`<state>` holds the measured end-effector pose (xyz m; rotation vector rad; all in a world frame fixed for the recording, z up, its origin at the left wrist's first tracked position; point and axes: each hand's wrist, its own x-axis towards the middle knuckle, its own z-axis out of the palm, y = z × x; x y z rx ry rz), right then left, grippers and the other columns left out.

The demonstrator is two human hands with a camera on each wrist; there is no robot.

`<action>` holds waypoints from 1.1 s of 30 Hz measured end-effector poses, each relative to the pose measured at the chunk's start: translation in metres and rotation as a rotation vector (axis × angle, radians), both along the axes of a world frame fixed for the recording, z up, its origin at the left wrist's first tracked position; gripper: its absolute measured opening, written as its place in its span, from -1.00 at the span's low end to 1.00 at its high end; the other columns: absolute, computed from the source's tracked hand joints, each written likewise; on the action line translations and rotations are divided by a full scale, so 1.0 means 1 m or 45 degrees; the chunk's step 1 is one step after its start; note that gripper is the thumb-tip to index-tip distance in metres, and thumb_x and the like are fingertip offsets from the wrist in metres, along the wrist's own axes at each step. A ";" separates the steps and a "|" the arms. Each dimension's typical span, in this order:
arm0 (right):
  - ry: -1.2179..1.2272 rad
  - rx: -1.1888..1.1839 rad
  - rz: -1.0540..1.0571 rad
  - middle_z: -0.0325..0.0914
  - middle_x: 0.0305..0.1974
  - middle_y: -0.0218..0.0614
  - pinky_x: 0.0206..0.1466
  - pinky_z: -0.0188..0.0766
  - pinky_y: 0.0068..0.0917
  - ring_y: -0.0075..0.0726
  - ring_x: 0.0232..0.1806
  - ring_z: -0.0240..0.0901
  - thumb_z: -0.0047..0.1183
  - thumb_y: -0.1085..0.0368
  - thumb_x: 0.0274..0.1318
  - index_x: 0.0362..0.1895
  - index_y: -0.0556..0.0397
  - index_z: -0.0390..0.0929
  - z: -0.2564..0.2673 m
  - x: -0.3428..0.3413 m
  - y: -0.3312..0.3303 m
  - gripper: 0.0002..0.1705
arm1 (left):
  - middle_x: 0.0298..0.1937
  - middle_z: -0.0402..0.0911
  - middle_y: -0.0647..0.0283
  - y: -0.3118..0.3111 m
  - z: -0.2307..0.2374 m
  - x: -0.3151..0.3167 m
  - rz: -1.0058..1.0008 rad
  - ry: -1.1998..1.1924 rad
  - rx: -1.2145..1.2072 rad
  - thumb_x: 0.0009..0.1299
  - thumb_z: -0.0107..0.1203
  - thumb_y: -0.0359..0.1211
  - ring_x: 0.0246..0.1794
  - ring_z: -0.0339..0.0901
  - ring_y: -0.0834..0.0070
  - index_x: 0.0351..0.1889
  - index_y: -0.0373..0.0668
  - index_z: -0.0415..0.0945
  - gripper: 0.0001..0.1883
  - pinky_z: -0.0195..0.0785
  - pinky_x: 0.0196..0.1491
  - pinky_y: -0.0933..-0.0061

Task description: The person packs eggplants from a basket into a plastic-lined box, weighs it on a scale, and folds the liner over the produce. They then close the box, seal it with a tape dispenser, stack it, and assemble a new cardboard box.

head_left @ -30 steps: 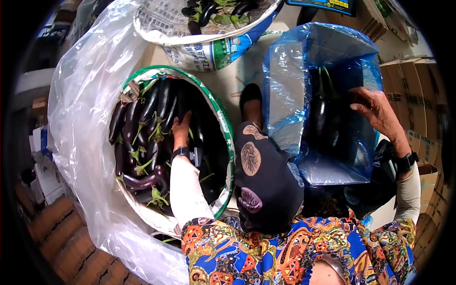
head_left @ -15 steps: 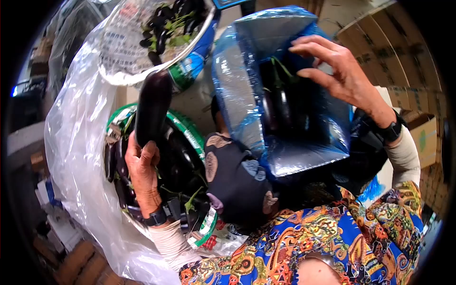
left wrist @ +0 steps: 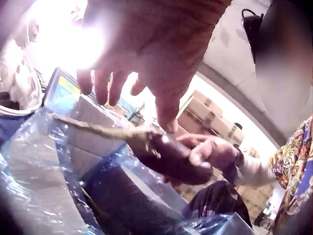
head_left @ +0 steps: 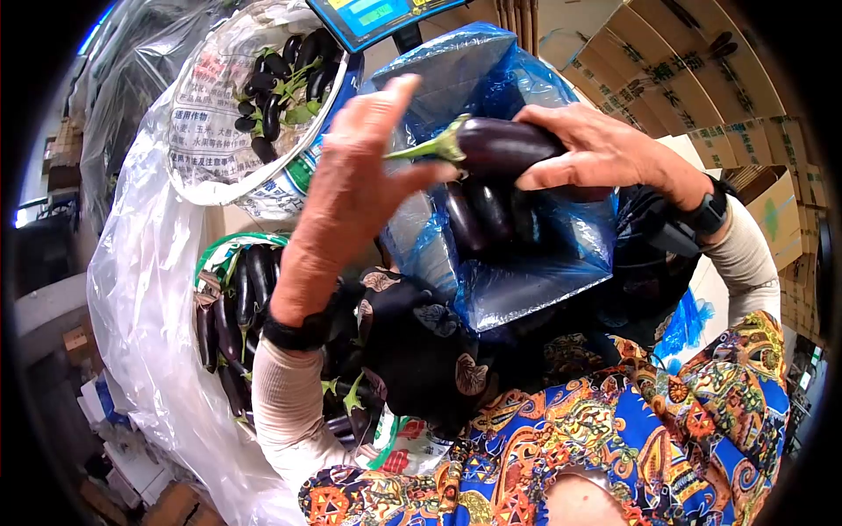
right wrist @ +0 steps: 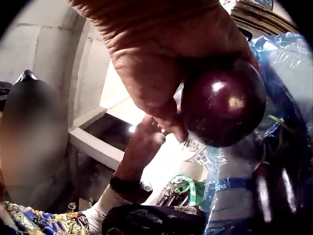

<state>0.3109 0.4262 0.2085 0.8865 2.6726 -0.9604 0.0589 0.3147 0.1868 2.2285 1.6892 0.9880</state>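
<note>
The right hand [head_left: 605, 153] grips a dark purple eggplant [head_left: 509, 145] above the blue-lined box [head_left: 535, 289], its green stem pointing left. Several eggplants [head_left: 491, 210] lie inside that box. The left hand [head_left: 351, 175] is raised just left of the stem, fingers extended and holding nothing. In the left wrist view, the left hand [left wrist: 146, 44] hangs spread above the eggplant [left wrist: 171, 156]. The rounded end of the eggplant [right wrist: 225, 103] fills the grip of the right hand [right wrist: 161, 54] in the right wrist view.
A green-rimmed sack of eggplants [head_left: 254, 280] stands at lower left. Behind it is a white sack [head_left: 210, 131] holding smaller eggplants. A blue scale [head_left: 377, 16] is at the top, flattened cardboard [head_left: 684, 70] at right, and clear plastic sheeting [head_left: 132, 289] at left.
The left hand has come up from the sack and across toward the box, letting go of the eggplant it held. The right hand, empty before, now holds an eggplant. The head view has shifted.
</note>
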 end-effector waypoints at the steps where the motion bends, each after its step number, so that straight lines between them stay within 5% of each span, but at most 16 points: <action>1: -0.067 -0.006 -0.064 0.51 -0.17 0.07 0.01 0.39 -0.10 0.06 -0.02 0.47 0.15 -0.31 0.00 0.05 0.14 0.44 -0.001 0.010 0.001 -0.19 | 0.06 0.58 0.07 -0.001 -0.002 -0.014 0.046 -0.006 -0.016 0.21 0.35 -0.35 0.03 0.58 0.29 0.32 -0.20 0.35 -0.31 0.42 0.13 0.36; 2: -0.063 0.009 -0.118 0.50 -0.17 0.08 0.01 0.39 -0.09 0.08 -0.03 0.47 0.14 -0.32 -0.01 0.04 0.14 0.44 0.000 0.016 0.002 -0.19 | -0.02 0.64 0.06 -0.006 -0.006 -0.022 0.178 -0.422 -0.207 0.27 0.32 -0.30 -0.07 0.61 0.32 0.21 -0.34 0.42 -0.42 0.43 0.05 0.41; 4: -0.056 0.037 -0.220 0.50 -0.19 0.08 0.00 0.39 -0.07 0.10 -0.06 0.47 0.14 -0.34 -0.03 0.02 0.14 0.44 0.003 0.027 0.005 -0.18 | -0.16 0.66 0.18 -0.018 0.001 -0.040 0.314 -0.744 -0.510 0.40 0.19 -0.35 -0.15 0.58 0.52 0.17 -0.37 0.44 -0.56 0.42 0.00 0.53; 6: -0.098 0.111 -0.266 0.50 -0.24 0.05 -0.02 0.41 -0.06 0.13 -0.12 0.47 0.17 -0.26 -0.02 -0.01 0.09 0.45 0.001 0.028 0.010 -0.28 | -0.19 0.65 0.22 -0.031 -0.023 -0.050 0.337 -0.879 -0.509 0.43 0.14 -0.38 -0.17 0.56 0.59 0.16 -0.37 0.45 -0.62 0.42 -0.04 0.57; 10: -0.143 0.553 0.129 0.53 -0.18 -0.01 -0.07 0.39 -0.06 0.14 -0.08 0.49 0.25 0.05 -0.06 0.05 0.10 0.38 -0.013 0.021 0.010 -0.37 | -0.15 0.65 0.20 -0.051 -0.061 -0.044 0.373 -1.067 -0.622 0.46 0.09 -0.39 -0.18 0.56 0.58 0.15 -0.33 0.47 -0.66 0.43 -0.05 0.57; 13: -0.023 0.564 0.299 0.51 -0.20 -0.10 -0.04 0.40 -0.09 0.09 -0.03 0.47 0.30 0.10 -0.12 0.09 0.04 0.39 -0.040 -0.001 0.027 -0.34 | -0.09 0.64 0.15 -0.055 -0.081 -0.040 0.392 -1.115 -0.706 0.46 0.10 -0.38 -0.12 0.57 0.54 0.16 -0.31 0.47 -0.65 0.45 0.00 0.53; 19: -0.514 0.317 0.224 0.61 -0.13 0.00 -0.04 0.47 -0.09 0.12 -0.01 0.53 0.29 0.00 -0.12 0.13 0.08 0.46 -0.053 -0.069 0.050 -0.29 | 0.04 0.60 0.06 -0.048 -0.077 -0.035 0.394 -1.066 -0.768 0.43 0.13 -0.25 0.04 0.54 0.42 0.23 -0.32 0.42 -0.53 0.39 0.09 0.44; 23: -0.310 0.239 0.100 0.62 -0.15 0.01 -0.01 0.46 -0.11 0.13 0.00 0.54 0.28 -0.03 -0.10 0.20 0.09 0.43 -0.100 -0.068 0.063 -0.21 | 0.19 0.50 0.01 -0.044 -0.088 -0.038 0.333 -1.000 -0.759 0.40 0.18 -0.15 0.14 0.50 0.32 0.31 -0.32 0.34 -0.39 0.39 0.09 0.39; 33: -0.299 0.346 0.232 0.64 -0.23 -0.06 -0.11 0.50 -0.11 0.11 -0.11 0.57 0.27 0.03 -0.19 -0.04 0.12 0.58 -0.075 -0.083 0.049 -0.40 | 0.34 0.32 -0.07 -0.023 -0.111 -0.025 0.340 -1.122 -0.766 0.30 0.26 -0.17 0.26 0.39 0.20 0.40 -0.35 0.17 -0.20 0.30 0.24 0.29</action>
